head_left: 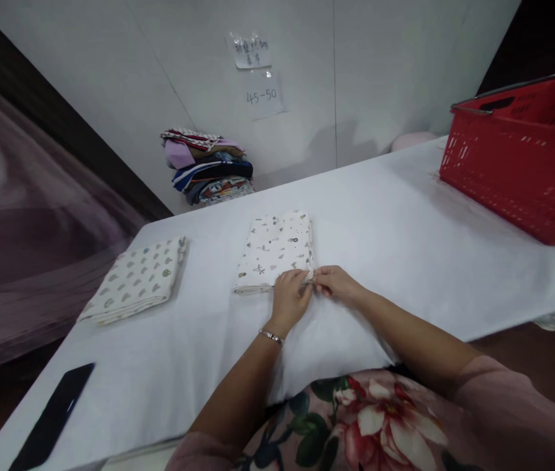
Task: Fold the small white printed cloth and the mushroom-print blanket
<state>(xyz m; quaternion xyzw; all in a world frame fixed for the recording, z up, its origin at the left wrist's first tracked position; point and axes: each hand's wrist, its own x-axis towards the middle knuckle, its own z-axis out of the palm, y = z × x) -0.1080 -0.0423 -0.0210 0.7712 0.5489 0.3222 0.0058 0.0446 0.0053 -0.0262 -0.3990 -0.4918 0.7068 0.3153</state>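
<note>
A folded white cloth with small grey prints (277, 245) lies flat on the white-covered table (375, 229). My left hand (291, 294) rests at its near right corner, fingers pressed together on the edge. Right beside it, my right hand (333, 282) pinches the same corner from the right side. Another folded cloth with grey cloud-like prints (137, 281) lies to the left, touched by neither hand.
A red plastic basket (517, 163) stands at the right. A dark flat object (54, 418) lies at the near left. Behind the far edge is a stack of folded fabrics (211, 167), below paper notes on the wall (375, 72).
</note>
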